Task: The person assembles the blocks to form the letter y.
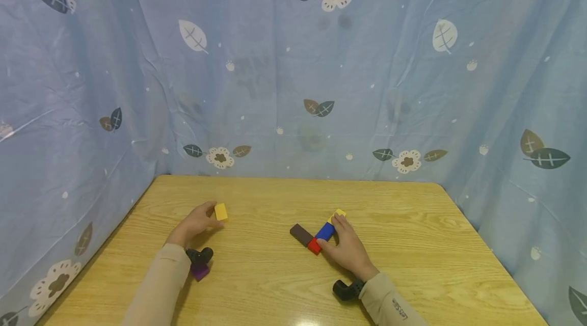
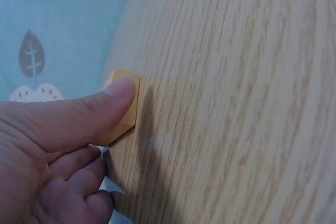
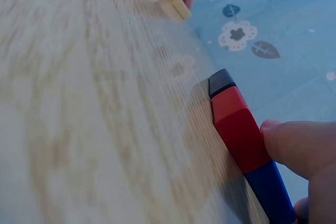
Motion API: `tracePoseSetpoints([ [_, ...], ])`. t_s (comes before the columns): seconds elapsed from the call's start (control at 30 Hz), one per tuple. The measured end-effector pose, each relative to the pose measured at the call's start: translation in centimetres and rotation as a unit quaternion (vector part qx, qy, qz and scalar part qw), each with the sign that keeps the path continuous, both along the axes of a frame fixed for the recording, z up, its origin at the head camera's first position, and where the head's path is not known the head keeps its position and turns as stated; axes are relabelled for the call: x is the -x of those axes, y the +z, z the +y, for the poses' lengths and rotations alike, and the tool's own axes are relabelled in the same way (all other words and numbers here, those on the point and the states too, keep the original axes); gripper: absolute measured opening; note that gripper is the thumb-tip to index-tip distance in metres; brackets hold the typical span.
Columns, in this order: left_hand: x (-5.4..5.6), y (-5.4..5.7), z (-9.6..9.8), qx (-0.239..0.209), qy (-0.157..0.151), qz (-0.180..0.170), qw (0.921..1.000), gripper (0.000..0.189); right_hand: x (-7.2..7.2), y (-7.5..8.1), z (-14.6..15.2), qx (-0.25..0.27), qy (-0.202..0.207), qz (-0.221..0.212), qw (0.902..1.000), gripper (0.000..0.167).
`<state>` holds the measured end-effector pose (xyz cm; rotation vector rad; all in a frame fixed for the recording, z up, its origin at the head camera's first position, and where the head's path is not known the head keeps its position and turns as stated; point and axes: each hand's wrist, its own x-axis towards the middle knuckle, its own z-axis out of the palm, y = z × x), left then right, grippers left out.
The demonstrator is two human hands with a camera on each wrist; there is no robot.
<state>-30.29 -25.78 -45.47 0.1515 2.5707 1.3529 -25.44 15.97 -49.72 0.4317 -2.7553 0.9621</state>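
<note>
My left hand (image 1: pixel 196 223) pinches a yellow block (image 1: pixel 221 212) on the left of the table; in the left wrist view the thumb lies across the block's face. My right hand (image 1: pixel 349 250) rests along a line of blocks. Its thumb touches the red block (image 3: pixel 239 127), and its fingertips lie on a second yellow block (image 1: pixel 340 212) at the far end. Between them is a blue block (image 1: pixel 326 232). A dark brown block (image 1: pixel 300 235) meets the red block at an angle, so the blocks form a V. The right fingers partly cover the second yellow block.
Partly hidden beneath the left wrist's black camera (image 1: pixel 200 255), a purple block (image 1: pixel 200 271) lies on the wooden table (image 1: pixel 261 285). Blue patterned curtains (image 1: pixel 275 61) hang behind the table and along both sides.
</note>
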Motion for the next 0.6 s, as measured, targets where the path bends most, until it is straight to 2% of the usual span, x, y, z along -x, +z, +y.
tracePoseSetpoints([
  [0.6,0.22,-0.1,-0.02,0.019,0.002,0.002,0.9998,0.08,0.04,-0.03,0.04,0.008,-0.001,-0.006,0.9999,0.081],
])
